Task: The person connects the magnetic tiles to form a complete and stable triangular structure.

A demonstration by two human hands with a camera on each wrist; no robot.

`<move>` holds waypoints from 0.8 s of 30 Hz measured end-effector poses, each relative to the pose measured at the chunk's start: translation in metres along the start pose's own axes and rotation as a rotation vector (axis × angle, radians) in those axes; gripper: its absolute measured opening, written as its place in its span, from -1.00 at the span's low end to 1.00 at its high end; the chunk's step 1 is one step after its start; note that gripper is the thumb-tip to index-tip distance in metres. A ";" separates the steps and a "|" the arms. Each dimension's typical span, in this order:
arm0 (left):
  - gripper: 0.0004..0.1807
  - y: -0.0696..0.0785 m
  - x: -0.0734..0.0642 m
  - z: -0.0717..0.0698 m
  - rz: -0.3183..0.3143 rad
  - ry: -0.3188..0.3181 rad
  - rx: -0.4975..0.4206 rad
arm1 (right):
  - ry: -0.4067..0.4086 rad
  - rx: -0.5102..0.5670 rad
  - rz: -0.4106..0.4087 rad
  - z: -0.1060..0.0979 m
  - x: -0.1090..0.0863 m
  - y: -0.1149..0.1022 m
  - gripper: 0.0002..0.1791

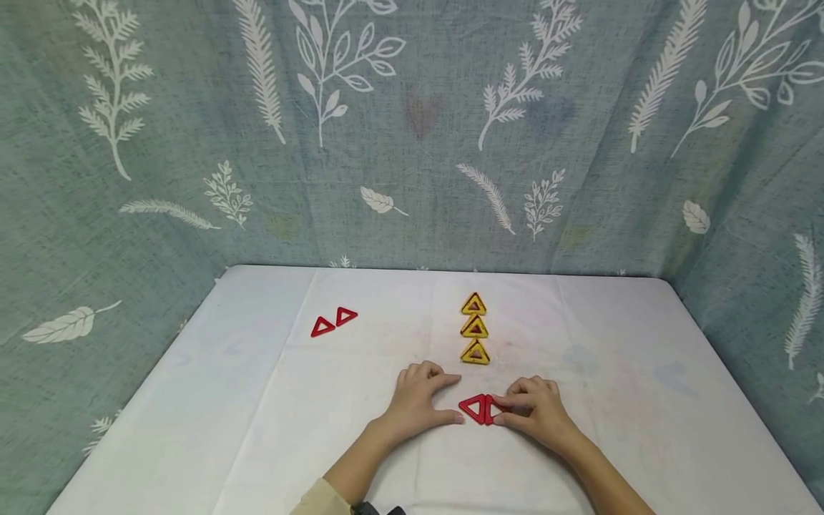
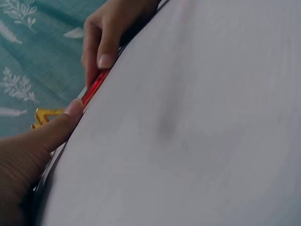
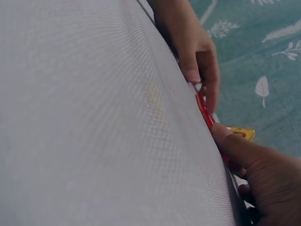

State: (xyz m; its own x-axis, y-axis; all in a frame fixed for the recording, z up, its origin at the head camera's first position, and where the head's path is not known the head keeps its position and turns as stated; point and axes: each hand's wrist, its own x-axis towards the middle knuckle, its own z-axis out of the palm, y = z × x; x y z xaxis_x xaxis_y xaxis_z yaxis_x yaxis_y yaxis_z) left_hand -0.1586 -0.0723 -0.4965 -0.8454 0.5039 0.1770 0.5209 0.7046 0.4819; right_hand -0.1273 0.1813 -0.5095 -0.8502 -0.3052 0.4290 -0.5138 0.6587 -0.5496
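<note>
Two red triangle frames lie side by side on the white table, straight edges together: the left one (image 1: 483, 410) points left, the right one (image 1: 488, 410) points right. My right hand (image 1: 539, 409) pinches the right frame between thumb and fingers, covering its outer end. To the left of the pair, my left hand (image 1: 415, 400) has its thumb and forefinger spread apart, the thumb tip close by the left frame's point. Low in the left wrist view, a red edge (image 2: 95, 88) shows between both hands.
Behind the hands, three yellow triangle pieces (image 1: 475, 360) stand in a column running away from me. Two more red triangle frames (image 1: 324, 331) lie at the back left. A grey-green leaf-patterned cloth (image 1: 412, 179) hangs behind and beside the white table (image 1: 347, 390).
</note>
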 end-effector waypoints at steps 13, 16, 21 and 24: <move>-0.26 -0.049 -0.020 -0.024 -0.158 0.150 0.038 | -0.032 0.033 0.082 -0.004 -0.003 -0.005 -0.66; -0.27 -0.057 -0.023 -0.029 -0.188 0.175 0.049 | -0.025 0.025 0.072 -0.004 -0.004 -0.003 -0.66; -0.31 -0.072 -0.028 -0.036 -0.218 0.204 0.054 | -0.009 0.019 0.047 -0.003 -0.005 0.000 -0.67; -0.31 -0.080 -0.031 -0.040 -0.233 0.225 0.068 | -0.009 0.021 0.048 -0.003 -0.005 0.000 -0.68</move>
State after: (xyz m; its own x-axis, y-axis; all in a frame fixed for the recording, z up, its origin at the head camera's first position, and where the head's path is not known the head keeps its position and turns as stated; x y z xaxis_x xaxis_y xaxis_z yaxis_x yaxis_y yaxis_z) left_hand -0.1785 -0.1641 -0.5058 -0.9435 0.2078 0.2579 0.3111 0.8236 0.4743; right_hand -0.1224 0.1848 -0.5092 -0.8747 -0.2801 0.3954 -0.4749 0.6583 -0.5840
